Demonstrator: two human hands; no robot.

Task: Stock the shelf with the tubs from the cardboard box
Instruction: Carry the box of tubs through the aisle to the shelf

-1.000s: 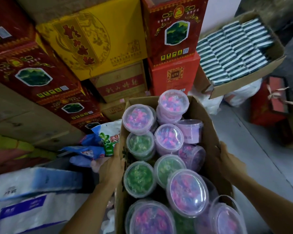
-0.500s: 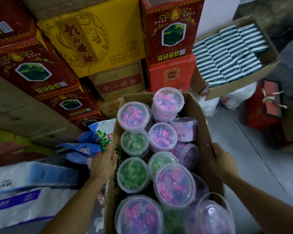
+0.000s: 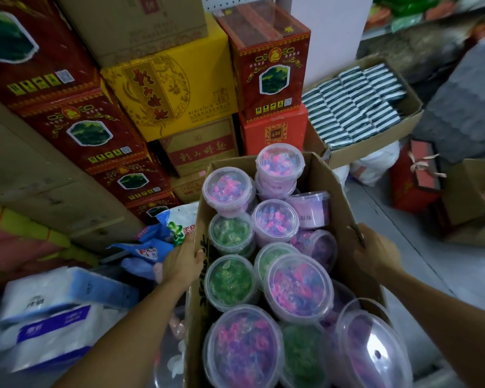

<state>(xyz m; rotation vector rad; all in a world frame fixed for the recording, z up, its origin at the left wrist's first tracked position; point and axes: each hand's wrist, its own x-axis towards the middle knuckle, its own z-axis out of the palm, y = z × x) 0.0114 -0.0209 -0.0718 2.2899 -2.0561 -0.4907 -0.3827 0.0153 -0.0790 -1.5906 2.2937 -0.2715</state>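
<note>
An open cardboard box [image 3: 332, 197] fills the lower middle of the view. It is packed with several clear-lidded tubs, some holding pink and purple beads [image 3: 297, 287], others green ones [image 3: 230, 281]. My left hand [image 3: 181, 263] grips the box's left wall, thumb over the rim. My right hand [image 3: 375, 253] grips the right wall, fingers curled round its edge. No shelf for the tubs is plainly in view.
Stacked red and yellow cartons [image 3: 168, 88] rise behind and to the left. A cardboard box of dark packets [image 3: 356, 107] sits at the back right. Tissue packs [image 3: 53, 312] and blue bags [image 3: 151, 245] lie at the left. Grey floor [image 3: 431, 259] runs along the right.
The view has tilted up and shifted, so the cartons appear lower in frame. Both hands keep their hold on the box walls.
</note>
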